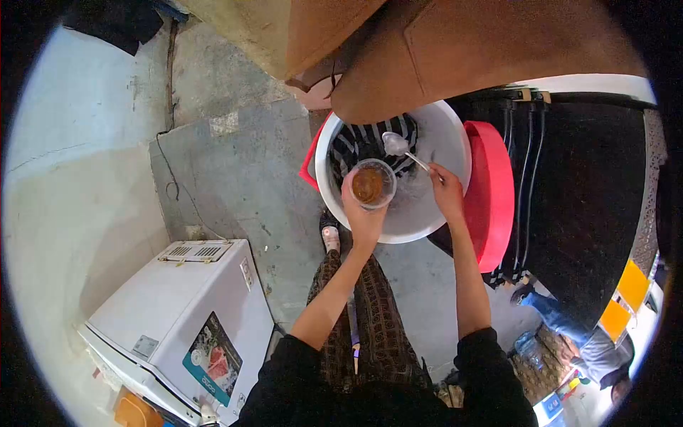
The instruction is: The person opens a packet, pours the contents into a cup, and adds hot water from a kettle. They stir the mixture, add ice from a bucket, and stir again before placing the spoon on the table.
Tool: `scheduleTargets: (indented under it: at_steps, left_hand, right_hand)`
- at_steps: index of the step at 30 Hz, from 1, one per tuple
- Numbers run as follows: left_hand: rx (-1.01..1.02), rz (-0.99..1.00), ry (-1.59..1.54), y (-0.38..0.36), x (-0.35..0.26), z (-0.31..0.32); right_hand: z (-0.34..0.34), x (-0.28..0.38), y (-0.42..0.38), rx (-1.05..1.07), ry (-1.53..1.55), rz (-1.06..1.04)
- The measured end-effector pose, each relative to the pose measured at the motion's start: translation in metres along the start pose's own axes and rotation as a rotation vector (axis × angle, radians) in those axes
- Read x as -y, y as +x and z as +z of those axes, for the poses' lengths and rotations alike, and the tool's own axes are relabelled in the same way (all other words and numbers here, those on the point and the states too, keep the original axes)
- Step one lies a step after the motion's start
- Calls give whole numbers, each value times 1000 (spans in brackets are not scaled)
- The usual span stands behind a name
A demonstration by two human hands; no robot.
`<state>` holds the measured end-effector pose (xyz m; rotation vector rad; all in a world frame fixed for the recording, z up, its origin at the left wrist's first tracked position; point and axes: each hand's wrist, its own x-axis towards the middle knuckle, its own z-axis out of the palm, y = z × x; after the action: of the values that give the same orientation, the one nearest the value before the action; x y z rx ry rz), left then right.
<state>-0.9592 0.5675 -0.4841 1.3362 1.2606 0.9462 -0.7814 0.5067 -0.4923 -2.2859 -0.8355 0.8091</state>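
Note:
My left hand point(364, 219) is wrapped round a clear plastic cup point(385, 176) with something brown inside it. The cup is over the near left part of a large round white tub point(464, 160). Over the tub's right side, my right hand point(447, 191) grips a metal spoon point(420, 164) by its handle. The spoon's bowl, pointing up and left, carries a whitish, ice-like lump point(394, 144). Beneath it, a dark striped cloth point(341, 147) lies in the tub. The tub's pale interior looks hazy, so its contents cannot be made out.
A round red lid-like piece point(496, 196) stands against the tub's right side. Brown panels point(491, 53) overhang its far edge. A black surface point(587, 192) lies to the right. At lower left is a white chest freezer point(171, 295). Another person point(601, 352) is at lower right.

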Motion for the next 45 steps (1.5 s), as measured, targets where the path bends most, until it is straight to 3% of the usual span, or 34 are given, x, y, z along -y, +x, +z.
scheduleTargets:
  at_steps: [5, 8, 12, 13, 15, 17, 18, 20, 23, 25, 26, 27, 30, 32, 35, 39, 41, 45]
  left_hand:
    - [11, -51, -13, 9, 2, 9]
    - [50, -5, -29, 15, 3, 8]
    - [61, 17, -181, 12, 9, 6]
    - [65, 19, -179, 11, 10, 3]
    - [77, 126, 34, 4, 11, -7]
    - [124, 93, -5, -6, 7, -20]
    - [166, 61, -30, -12, 4, -26]
    - [175, 54, -69, -26, -3, -36]
    - [206, -8, -92, -46, -9, -52]
    - [244, -100, -209, -54, -17, -59]
    - [289, 66, -14, -54, -19, -61]
    - [290, 67, -8, -56, -17, -61]
    - [243, -41, -184, -64, -13, -58]
    - [253, -46, -208, -59, -17, -57]
    - [246, -17, -202, -55, -11, -57]
    - [238, 36, -140, -48, -9, -57]
    - [234, 25, -130, -46, -8, -57]
    - [178, -12, -160, -41, -7, -49]
  right_hand:
    - [-31, 53, -30, 74, -5, -5]
    - [-21, 64, -48, -42, -218, -283]
    - [-9, 54, -51, -136, -210, -319]
    - [-4, 49, -44, -233, -76, -269]
    - [9, 32, -27, -335, 52, -218]
    - [26, 0, -7, -99, 10, 25]
    - [37, -11, 2, -107, 13, 25]
    - [64, -30, 16, -4, -338, -10]
    - [101, -55, 29, 19, -482, -58]
    - [112, -46, 26, 30, -467, -47]
    - [119, -42, 24, 38, -459, -36]
    - [128, -41, 25, 40, -453, -35]
    - [158, -42, 25, 81, -480, -162]
    - [179, -50, 28, 175, -463, -31]
    - [173, -49, 21, 97, -184, 137]
    - [171, -85, 24, 95, -162, 80]
    - [163, -84, 22, 138, 29, 209]
    - [159, -87, 24, 64, 23, 117]
